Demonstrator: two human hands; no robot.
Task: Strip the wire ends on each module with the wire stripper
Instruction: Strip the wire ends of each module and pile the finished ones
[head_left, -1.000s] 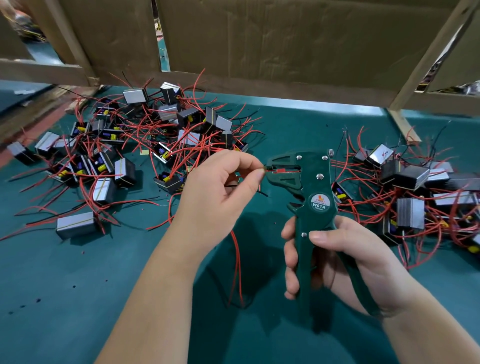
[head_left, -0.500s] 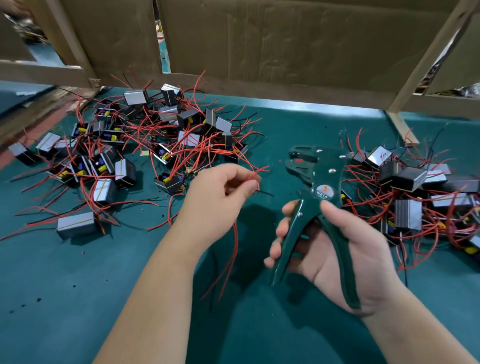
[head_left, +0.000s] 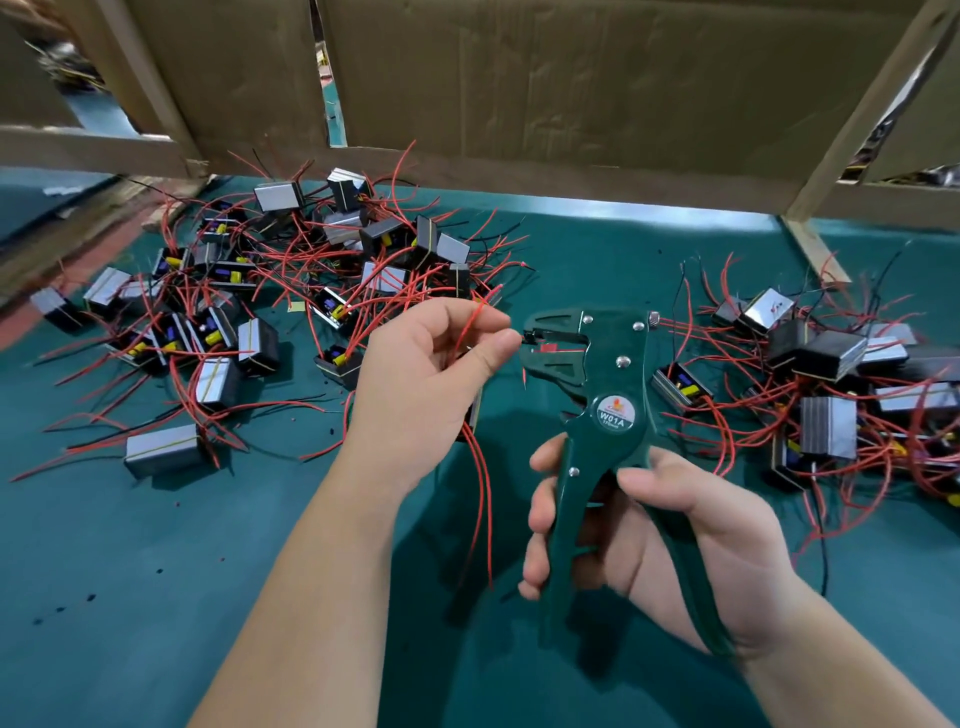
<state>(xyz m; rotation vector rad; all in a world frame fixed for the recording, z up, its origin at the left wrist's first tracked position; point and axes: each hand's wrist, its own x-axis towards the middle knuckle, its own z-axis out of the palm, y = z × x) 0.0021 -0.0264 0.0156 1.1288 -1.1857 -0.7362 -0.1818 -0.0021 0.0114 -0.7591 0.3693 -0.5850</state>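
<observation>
A teal counter fills the view, closed at the back by a cardboard wall. Two heaps of modules lie on it: the bigger left heap beyond the left hand, and the right heap behind the tool. They are small dark boxes with silvery faces, tangled in red and black leads.

The green wire stripper stands upright between the heaps, above the counter, its mouth turned to the left. The right hand grasps it low down, fingers wrapped round the front handle and the rear handle lying in the palm. The handles are spread, so the tool looks unsqueezed.

The left hand is clenched loosely, thumb and forefinger pinching a red wire just beside the stripper's mouth. Whether the wire's end is already inside the mouth I cannot tell. More red leads hang limp below this hand, and a dark edge under its heel may be their module, though most of it is hidden.

The wire looks thin, light and floppy, so it would likely buckle if held far back. Pinching it close to the end, as here, seems the right hold. The stripper is rigid and probably sprung, best gripped round both handles.
</observation>
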